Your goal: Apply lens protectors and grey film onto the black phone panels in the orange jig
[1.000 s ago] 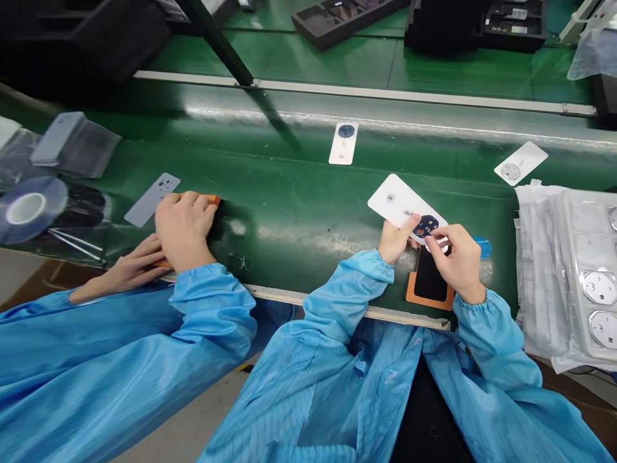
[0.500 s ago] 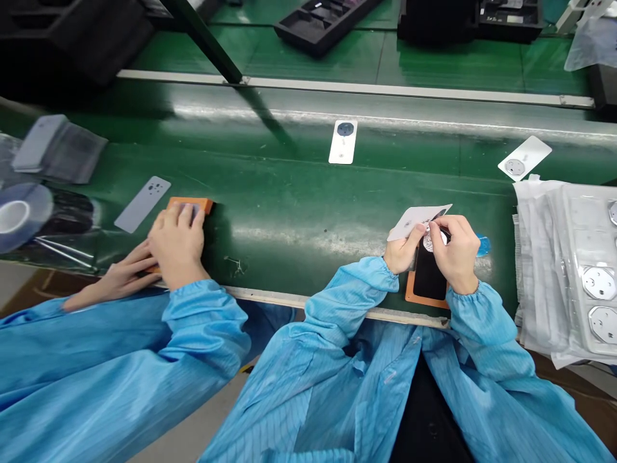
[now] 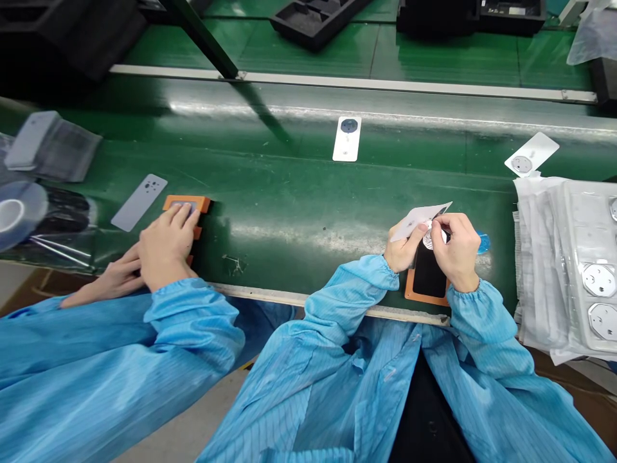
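Note:
My left hand [image 3: 401, 249] grips a white phone-back-shaped panel [image 3: 415, 221] by its near edge, thumb on top, and holds it tilted above the bench. The fingertips of my right hand [image 3: 457, 252] are pinched together at the panel's right end, by a dark patch. What they pinch is too small to make out. Just under the fingertips shows a round silvery-white piece with markings [image 3: 427, 242], partly covered by my fingers. Below both hands lies a black phone-shaped slab [image 3: 430, 275] in an orange fixture [image 3: 427, 299]. A blue tab [image 3: 483, 242] sticks out beyond my right hand.
At left a co-worker's hands [image 3: 166, 247] press on another orange fixture [image 3: 202, 204], near a grey panel [image 3: 139, 202] and a tape roll [image 3: 17, 215]. Two white panels [image 3: 346, 146] [image 3: 540, 149] lie farther back. Stacked clear trays [image 3: 595, 225] of round pieces stand at right.
The white panel in my left hand is tilted a little more and sits slightly farther right. The co-worker's upper hand has slid back toward the bench edge, showing more of their fixture.

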The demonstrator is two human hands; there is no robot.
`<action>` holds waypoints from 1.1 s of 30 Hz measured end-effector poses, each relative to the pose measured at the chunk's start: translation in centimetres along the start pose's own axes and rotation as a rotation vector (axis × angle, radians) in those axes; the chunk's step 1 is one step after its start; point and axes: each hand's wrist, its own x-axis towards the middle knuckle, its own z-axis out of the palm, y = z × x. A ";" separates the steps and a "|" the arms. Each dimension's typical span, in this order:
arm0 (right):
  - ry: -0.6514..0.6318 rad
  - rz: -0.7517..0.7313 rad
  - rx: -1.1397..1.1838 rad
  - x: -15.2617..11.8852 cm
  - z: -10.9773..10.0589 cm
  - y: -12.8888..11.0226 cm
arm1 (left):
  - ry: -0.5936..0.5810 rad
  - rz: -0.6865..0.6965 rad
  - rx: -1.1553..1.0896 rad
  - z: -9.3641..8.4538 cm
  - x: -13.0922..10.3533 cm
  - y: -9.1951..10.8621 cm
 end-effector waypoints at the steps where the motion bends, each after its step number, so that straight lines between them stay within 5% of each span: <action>1: 0.000 0.006 -0.010 0.0 0.1 0.0 | 0.000 -0.008 0.006 0.0 -0.1 0.2; 12: 0.063 0.010 -0.094 0.1 0.6 0.3 | -0.062 0.105 0.090 0.5 -0.5 0.7; 18: 0.075 -0.029 -0.123 0.8 0.8 1.7 | -0.010 -0.092 -0.042 1.0 -0.4 -0.1; 22: 0.104 0.083 -0.184 0.9 -1.6 6.5 | 0.142 -0.368 -0.400 0.6 0.9 -0.1; 27: 0.060 0.152 -0.260 -1.6 -5.5 12.6 | 0.155 -0.382 -0.519 -1.6 1.9 1.6; 30: 0.033 0.171 -0.291 -3.4 -6.9 12.6 | 0.112 -0.312 -0.413 -2.6 1.7 2.4; 33: 0.001 0.179 -0.268 -3.9 -8.0 9.8 | -0.013 -0.137 -0.096 -3.3 1.0 3.2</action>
